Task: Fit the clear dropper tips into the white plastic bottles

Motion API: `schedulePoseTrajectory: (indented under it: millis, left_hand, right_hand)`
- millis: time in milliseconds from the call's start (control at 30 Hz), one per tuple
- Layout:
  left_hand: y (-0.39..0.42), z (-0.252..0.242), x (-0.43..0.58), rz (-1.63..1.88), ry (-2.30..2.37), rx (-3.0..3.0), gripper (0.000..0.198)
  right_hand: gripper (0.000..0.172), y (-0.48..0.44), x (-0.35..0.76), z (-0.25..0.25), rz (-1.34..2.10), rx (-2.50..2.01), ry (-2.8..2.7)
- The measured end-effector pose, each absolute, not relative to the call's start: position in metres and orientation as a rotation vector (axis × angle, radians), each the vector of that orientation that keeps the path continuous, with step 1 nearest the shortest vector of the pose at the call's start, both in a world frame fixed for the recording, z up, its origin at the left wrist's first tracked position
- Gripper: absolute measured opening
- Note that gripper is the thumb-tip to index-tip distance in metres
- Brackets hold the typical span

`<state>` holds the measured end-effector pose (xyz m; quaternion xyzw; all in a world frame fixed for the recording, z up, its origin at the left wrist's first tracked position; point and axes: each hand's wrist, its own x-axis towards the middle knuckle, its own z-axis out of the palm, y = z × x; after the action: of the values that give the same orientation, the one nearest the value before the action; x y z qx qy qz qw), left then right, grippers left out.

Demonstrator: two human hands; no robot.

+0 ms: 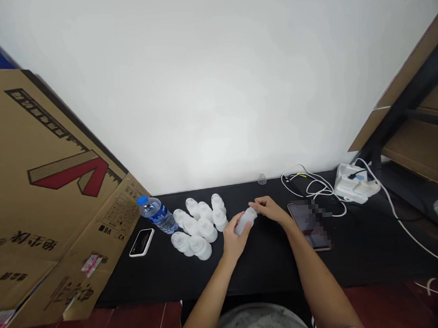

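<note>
My left hand (234,237) is wrapped round the body of a small translucent white bottle (244,221), tilted with its top toward the upper right. At that top, my right hand (270,208) has its fingers pinched on the bottle's upper end; the exact part between them is too small to make out. To the left of my hands stands a cluster of several similar white bottles (198,227) with domed tops. A clear dome cap (261,179) lies by the wall, beyond my right hand.
A water bottle (157,215) with a blue cap and a white phone-like device (141,242) are at the left, beside a large cardboard box (52,195). A dark tablet (309,225), white cables (314,182) and a white power strip (355,182) lie on the black table (264,275).
</note>
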<state>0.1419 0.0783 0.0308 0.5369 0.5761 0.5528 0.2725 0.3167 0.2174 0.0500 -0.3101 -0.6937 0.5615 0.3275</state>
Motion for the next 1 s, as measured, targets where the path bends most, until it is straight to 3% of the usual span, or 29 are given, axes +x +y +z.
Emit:
schedulePoseTrajectory:
  millis: [200,400,633,833,1000]
  left_hand:
    - [0.08,0.028,0.14,1.478,1.545,1.477,0.043]
    - [0.08,0.031,0.138,1.457,1.573,1.431,0.042]
    - [0.079,0.034,0.14,1.476,1.538,1.436,0.041]
    - [0.076,0.039,0.144,1.404,1.518,1.52,0.045]
    - [0.077,0.039,0.142,1.433,1.536,1.527,0.041]
  right_hand:
    - [0.055,0.219,0.314,0.046,1.362,-0.781,-1.861]
    - [0.041,0.22,0.32,0.049,1.462,-0.752,-1.815]
    - [0.043,0.217,0.321,0.051,1.651,-0.712,-1.759]
    - [0.055,0.219,0.312,0.038,1.486,-0.815,-1.832]
    - [0.043,0.216,0.313,0.05,1.475,-0.759,-1.822]
